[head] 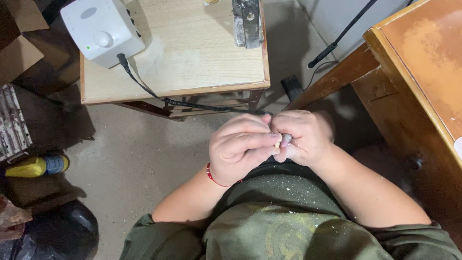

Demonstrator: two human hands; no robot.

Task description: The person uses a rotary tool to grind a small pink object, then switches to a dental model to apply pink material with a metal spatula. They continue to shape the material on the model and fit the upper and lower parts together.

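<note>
Nearest the camera is the person's olive-green shirt (288, 221), dusted with pale shavings and specks across the chest. Just above it the two hands meet, pressed against each other. The left hand (240, 147), with a red bracelet (210, 175) at the wrist, is curled tight with its fingers folded over toward the right hand; what lies inside it is hidden. The right hand (305, 137) is clenched too, and between the two a small pale workpiece (277, 144) shows at the fingertips, touching a grey metal tool tip (286, 139) that pokes out of the right hand's grip. Which hand pinches the small piece I cannot tell, since the fingers cover most of it.

A black cord (192, 103) runs from behind the hands up to a white control box (103, 29) with a round knob, which sits on the left end of a light wooden desk (192, 53) beyond the hands. On the far edge of that desk, right of the box, lies a grey metal clamp-like piece (248, 21). Right of the hands stands a darker orange-brown wooden desk (423, 62). Left of the hands, on the concrete floor (130, 154), rests a yellow and blue tool (38, 166), with a black bag (57, 236) closer in and brown cardboard (17, 48) further off beside the white box.
</note>
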